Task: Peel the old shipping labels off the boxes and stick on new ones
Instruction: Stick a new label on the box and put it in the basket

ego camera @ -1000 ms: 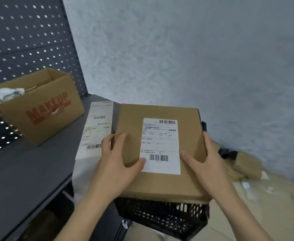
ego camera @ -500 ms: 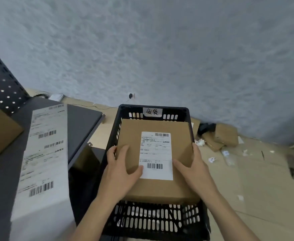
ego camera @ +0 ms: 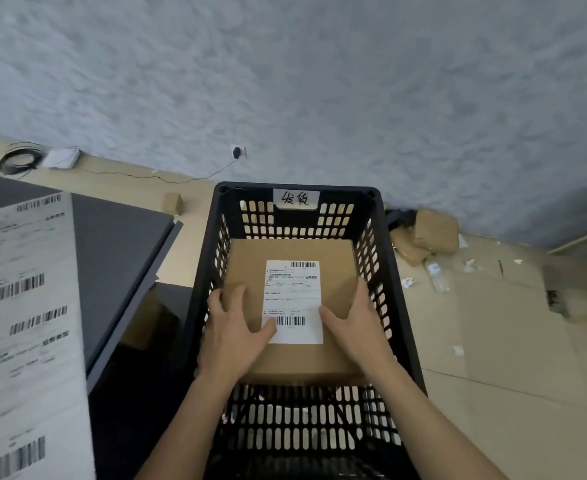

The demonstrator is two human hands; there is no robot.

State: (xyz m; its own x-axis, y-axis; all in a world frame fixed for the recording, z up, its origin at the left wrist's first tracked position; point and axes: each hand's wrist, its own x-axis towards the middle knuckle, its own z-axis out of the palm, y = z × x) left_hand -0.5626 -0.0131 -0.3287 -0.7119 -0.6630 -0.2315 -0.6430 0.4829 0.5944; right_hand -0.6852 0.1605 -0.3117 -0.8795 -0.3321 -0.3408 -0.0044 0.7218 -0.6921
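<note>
Brown cardboard box (ego camera: 247, 268), white printed shipping label (ego camera: 294, 299) up, gone from above rim to low inside black slotted plastic crate (ego camera: 377, 237). Left grip (ego camera: 231, 332), right grip (ego camera: 358, 327) clasp its sides, thumbs on top (not released). Looks relabelled; next box due.

One black crate (ego camera: 340, 190) with one handwritten tag (ego camera: 295, 199); one cardboard box (ego camera: 247, 268) bearing one shipping label (ego camera: 294, 299); two hands, left hand (ego camera: 233, 334) and right hand (ego camera: 358, 327); one label strip (ego camera: 25, 323), perhaps three labels, blurred; one plastic bottle (ego camera: 437, 280); one cable coil (ego camera: 18, 157).
</note>
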